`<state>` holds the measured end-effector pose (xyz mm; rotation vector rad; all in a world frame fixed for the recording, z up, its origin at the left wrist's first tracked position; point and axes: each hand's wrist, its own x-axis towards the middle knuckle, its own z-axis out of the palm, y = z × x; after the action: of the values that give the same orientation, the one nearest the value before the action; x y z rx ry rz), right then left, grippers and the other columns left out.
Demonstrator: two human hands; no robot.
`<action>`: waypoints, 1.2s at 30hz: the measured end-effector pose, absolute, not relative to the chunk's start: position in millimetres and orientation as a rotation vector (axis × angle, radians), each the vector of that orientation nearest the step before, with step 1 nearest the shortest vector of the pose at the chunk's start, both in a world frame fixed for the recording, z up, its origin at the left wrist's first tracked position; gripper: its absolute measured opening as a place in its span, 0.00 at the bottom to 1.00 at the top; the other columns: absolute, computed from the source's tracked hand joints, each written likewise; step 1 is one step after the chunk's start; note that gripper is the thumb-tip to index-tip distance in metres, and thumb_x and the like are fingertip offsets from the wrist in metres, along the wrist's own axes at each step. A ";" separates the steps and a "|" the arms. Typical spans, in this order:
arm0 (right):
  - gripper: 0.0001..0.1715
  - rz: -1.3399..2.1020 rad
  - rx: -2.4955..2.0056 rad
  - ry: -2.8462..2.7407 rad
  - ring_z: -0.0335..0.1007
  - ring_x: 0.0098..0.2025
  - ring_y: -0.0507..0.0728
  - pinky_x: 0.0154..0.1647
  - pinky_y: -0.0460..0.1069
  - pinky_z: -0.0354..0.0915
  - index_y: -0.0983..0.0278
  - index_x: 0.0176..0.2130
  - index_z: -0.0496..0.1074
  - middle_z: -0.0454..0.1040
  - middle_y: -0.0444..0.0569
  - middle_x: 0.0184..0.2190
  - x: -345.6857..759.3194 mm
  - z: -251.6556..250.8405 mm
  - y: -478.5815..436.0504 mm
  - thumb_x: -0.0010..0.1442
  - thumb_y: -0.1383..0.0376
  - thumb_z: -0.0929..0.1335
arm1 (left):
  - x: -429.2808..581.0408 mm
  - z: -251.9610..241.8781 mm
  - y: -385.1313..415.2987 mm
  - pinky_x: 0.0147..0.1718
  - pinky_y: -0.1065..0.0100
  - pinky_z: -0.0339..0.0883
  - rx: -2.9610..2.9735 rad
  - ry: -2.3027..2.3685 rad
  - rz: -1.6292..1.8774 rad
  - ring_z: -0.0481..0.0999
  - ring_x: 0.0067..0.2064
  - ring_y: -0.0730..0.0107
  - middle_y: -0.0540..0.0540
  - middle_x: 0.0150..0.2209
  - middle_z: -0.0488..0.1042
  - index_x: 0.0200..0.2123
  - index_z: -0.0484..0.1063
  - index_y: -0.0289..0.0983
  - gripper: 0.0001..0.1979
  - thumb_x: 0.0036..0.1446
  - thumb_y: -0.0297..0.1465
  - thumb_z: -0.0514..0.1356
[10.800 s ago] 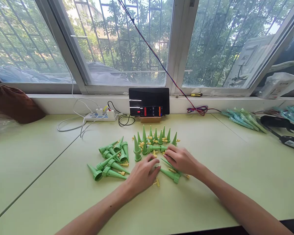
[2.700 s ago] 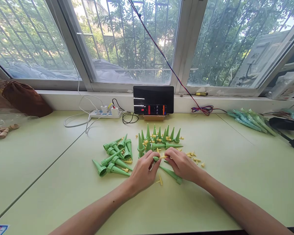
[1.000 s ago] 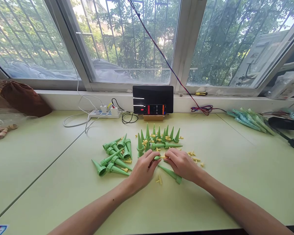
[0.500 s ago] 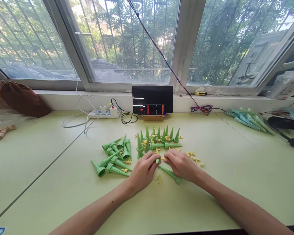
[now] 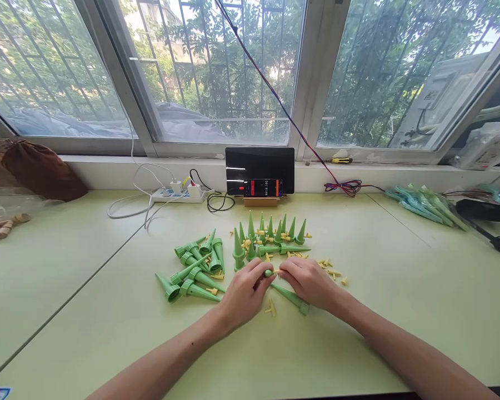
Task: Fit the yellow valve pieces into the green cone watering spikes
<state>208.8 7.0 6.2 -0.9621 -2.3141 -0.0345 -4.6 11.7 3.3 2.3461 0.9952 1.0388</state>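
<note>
My left hand (image 5: 245, 288) is closed around a green plastic watering spike (image 5: 268, 273); only its rounded green end shows between the fingers. Facing it, my right hand (image 5: 307, 279) pinches a small yellow valve (image 5: 276, 272) that touches or nearly touches the spike's side. Below my right hand lies another green spike (image 5: 291, 298), and a yellow valve (image 5: 270, 307) rests nearer to me. To the left of my hands is a loose pile of green spikes (image 5: 198, 273). Several spikes with yellow valves fitted stand upright in rows (image 5: 270, 230) beyond my fingers.
Loose yellow valves (image 5: 331, 271) are scattered right of my right hand. At the back, a phone (image 5: 263, 188) leans against a dark tablet (image 5: 260, 161). A power strip (image 5: 178, 193) with cables sits back left, bagged blue and green pieces (image 5: 427, 205) back right.
The green spike in my left hand has turned slightly, so its end looks rounder from here. Both hands stay in almost the same place.
</note>
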 end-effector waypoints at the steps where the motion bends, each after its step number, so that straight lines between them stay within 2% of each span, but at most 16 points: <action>1: 0.18 -0.016 -0.960 -2.297 0.65 0.30 0.55 0.30 0.48 0.56 0.63 0.37 0.68 0.72 0.48 0.29 208.6 6.8 6.9 0.77 0.62 0.57 | -4.2 3.3 11.8 0.29 0.72 0.61 2.319 1.011 1.047 0.67 0.29 0.73 0.50 0.33 0.69 0.42 0.72 0.39 0.05 0.69 0.30 0.56; 6: 0.10 0.045 -0.910 -2.257 0.69 0.34 0.56 0.34 0.48 0.62 0.63 0.46 0.69 0.75 0.51 0.36 208.6 9.0 6.1 0.75 0.64 0.60 | -1.7 5.1 11.8 0.27 0.71 0.59 2.172 1.050 1.101 0.64 0.26 0.74 0.53 0.27 0.67 0.40 0.72 0.37 0.06 0.68 0.32 0.57; 11: 0.08 0.061 -0.875 -2.294 0.71 0.36 0.57 0.35 0.49 0.64 0.63 0.49 0.68 0.76 0.52 0.39 210.0 6.3 6.3 0.73 0.63 0.63 | 0.4 4.1 11.2 0.25 0.72 0.55 2.071 1.068 1.086 0.59 0.23 0.75 0.56 0.23 0.61 0.39 0.71 0.36 0.08 0.68 0.35 0.56; 15: 0.07 0.006 -0.842 -2.300 0.70 0.35 0.57 0.33 0.48 0.63 0.63 0.47 0.68 0.75 0.52 0.37 209.8 4.0 7.4 0.74 0.64 0.62 | -1.0 1.9 11.3 0.24 0.72 0.54 2.078 1.041 1.042 0.58 0.23 0.75 0.56 0.22 0.59 0.38 0.71 0.36 0.09 0.68 0.35 0.56; 23: 0.10 -0.016 -0.847 -2.312 0.69 0.33 0.56 0.32 0.47 0.60 0.63 0.44 0.69 0.74 0.51 0.34 210.3 5.6 7.4 0.75 0.64 0.60 | -5.7 1.6 15.1 0.26 0.72 0.58 2.228 0.974 0.965 0.63 0.25 0.74 0.54 0.24 0.65 0.43 0.72 0.36 0.07 0.67 0.30 0.55; 30: 0.22 -0.083 -0.879 -2.345 0.60 0.26 0.53 0.28 0.47 0.51 0.63 0.31 0.67 0.68 0.46 0.25 209.8 3.0 7.2 0.77 0.63 0.57 | -4.2 3.0 10.4 0.26 0.72 0.60 2.315 0.908 0.907 0.65 0.24 0.73 0.53 0.23 0.69 0.44 0.72 0.36 0.08 0.66 0.28 0.54; 33: 0.24 -0.084 -0.891 -2.352 0.57 0.24 0.53 0.27 0.47 0.49 0.63 0.30 0.66 0.66 0.45 0.23 209.5 1.9 7.7 0.77 0.63 0.56 | -3.8 3.3 8.9 0.27 0.72 0.61 2.337 0.897 0.894 0.67 0.24 0.72 0.51 0.25 0.73 0.44 0.72 0.37 0.08 0.66 0.28 0.53; 36: 0.24 -0.048 -0.919 -2.356 0.58 0.25 0.53 0.27 0.48 0.50 0.63 0.30 0.66 0.67 0.45 0.24 209.3 4.5 6.6 0.77 0.61 0.56 | -4.1 1.9 9.4 0.27 0.71 0.62 2.352 0.920 0.904 0.68 0.24 0.71 0.51 0.26 0.74 0.45 0.72 0.38 0.09 0.67 0.28 0.53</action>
<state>209.3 6.6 4.5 -0.9191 -2.3557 -0.0482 -4.1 9.4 1.9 2.3524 0.9197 0.9037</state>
